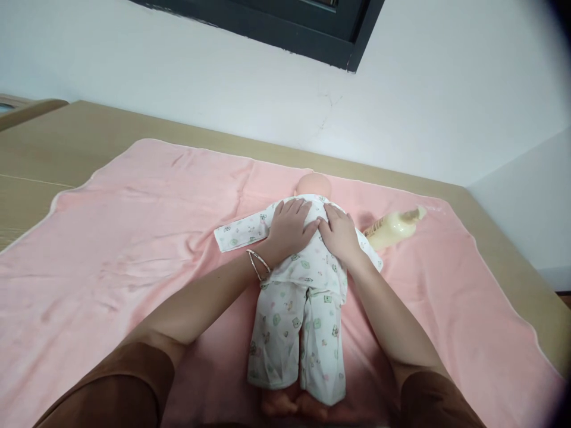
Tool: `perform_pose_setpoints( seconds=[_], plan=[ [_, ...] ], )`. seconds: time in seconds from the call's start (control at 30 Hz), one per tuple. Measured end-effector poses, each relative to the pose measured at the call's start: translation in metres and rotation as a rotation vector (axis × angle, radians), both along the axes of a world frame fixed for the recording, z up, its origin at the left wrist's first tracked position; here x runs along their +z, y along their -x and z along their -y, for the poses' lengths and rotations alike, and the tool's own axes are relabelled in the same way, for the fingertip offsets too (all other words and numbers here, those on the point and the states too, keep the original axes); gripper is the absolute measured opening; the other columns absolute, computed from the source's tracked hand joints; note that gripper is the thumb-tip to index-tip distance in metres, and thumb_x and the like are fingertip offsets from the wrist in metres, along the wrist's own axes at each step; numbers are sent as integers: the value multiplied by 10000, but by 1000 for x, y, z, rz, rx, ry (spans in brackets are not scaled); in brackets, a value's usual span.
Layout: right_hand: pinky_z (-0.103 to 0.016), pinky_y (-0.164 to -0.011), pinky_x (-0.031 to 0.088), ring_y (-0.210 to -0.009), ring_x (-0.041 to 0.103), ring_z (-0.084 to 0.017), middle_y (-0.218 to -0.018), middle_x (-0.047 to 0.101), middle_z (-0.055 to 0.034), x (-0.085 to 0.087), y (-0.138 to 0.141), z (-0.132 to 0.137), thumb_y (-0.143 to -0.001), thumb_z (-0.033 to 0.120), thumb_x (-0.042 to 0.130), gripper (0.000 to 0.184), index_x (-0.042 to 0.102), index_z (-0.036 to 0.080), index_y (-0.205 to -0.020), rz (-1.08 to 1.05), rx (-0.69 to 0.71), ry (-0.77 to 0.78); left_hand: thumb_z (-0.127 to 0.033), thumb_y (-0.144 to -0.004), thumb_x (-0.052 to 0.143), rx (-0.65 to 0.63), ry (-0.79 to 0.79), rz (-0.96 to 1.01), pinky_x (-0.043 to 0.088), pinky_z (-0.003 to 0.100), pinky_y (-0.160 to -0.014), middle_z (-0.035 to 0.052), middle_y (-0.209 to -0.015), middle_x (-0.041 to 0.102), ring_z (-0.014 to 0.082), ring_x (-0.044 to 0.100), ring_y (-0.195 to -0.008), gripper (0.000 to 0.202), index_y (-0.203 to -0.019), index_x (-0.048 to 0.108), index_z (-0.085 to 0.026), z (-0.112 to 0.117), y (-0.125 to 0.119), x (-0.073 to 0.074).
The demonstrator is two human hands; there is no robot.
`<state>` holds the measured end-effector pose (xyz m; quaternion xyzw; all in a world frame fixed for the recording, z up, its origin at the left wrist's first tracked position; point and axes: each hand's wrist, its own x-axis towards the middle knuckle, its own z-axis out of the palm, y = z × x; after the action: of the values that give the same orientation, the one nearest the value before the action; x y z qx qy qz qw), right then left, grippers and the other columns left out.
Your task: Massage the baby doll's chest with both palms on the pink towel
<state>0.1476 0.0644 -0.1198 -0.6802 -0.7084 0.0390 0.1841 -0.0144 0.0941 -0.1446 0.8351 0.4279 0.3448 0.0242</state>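
Note:
A baby doll (313,186) lies face down on a pink blanket (102,238), its head away from me and its feet close to me. It wears a white printed top (307,264) and matching trousers (276,333). My left hand (289,229) rests flat on the left side of the doll's upper back, fingers stretched out. On the right side of the back lies my right hand (341,235), also flat and open. The two thumbs nearly meet in the middle. Most of the doll's right sleeve is hidden behind my right hand and forearm.
A cream pump bottle (395,229) lies on its side on the blanket, right of the doll. The blanket covers much of a wooden table (147,122) set against a white wall (250,89). A dark window frame (312,44) is above. A wooden edge shows at far left.

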Motion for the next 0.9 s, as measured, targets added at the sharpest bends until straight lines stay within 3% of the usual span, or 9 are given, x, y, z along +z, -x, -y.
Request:
perform_pose_setpoints(
  seconds=[0.1,0.2,0.33,0.47,0.57,0.73,0.9],
  plan=[
    [-575,-1210,261,-1483,393,-318,-1581,463,-179,-1,-1,-2,-1013,307,314,572,424,106,-1537,39,27,33,-435,-1007,460,-27,-26,-5,383,536,-1110,156,-1342,640,334,559,-1261,463,-1355,584,-157,-4,0,-1],
    [-566,-1207,281,-1488,390,-313,-1592,456,-155,5,8,6,-1028,277,285,563,399,142,-1563,111,35,43,-389,-1008,454,-57,-85,44,447,489,-1038,150,-1244,679,307,601,-1166,374,-1223,649,-154,-4,1,-3],
    [-532,-1195,306,-1441,458,-336,-1519,531,-201,13,27,27,-1037,259,311,530,474,111,-1518,244,9,-5,-278,-982,447,-98,-175,88,501,425,-907,116,-1048,711,257,633,-988,243,-936,670,-193,-3,5,-5],
    [-514,-1218,266,-1369,542,-331,-1433,606,-224,15,36,36,-1029,251,339,502,560,78,-1446,292,-5,-71,-239,-959,453,-49,-182,139,507,410,-841,95,-919,700,243,616,-893,240,-806,637,-216,-1,6,-6],
    [-508,-1233,248,-1378,538,-309,-1418,630,-196,11,30,27,-1014,257,360,497,580,85,-1426,213,-34,-66,-245,-949,464,12,-121,162,510,428,-865,102,-942,700,258,614,-933,222,-865,665,-207,0,4,-4],
    [-524,-1235,261,-1494,397,-310,-1561,485,-197,3,16,9,-1001,336,386,586,456,84,-1526,51,-39,-1,-263,-937,490,40,4,177,476,469,-1040,132,-1199,701,288,610,-1151,314,-1161,683,-156,-2,0,-4],
    [-543,-1252,221,-1517,355,-308,-1597,436,-191,-2,13,8,-1001,357,372,604,429,105,-1547,-14,-29,-3,-291,-936,505,28,50,165,429,484,-1130,123,-1308,683,293,589,-1251,367,-1243,667,-170,-7,-1,-8]
  ],
)
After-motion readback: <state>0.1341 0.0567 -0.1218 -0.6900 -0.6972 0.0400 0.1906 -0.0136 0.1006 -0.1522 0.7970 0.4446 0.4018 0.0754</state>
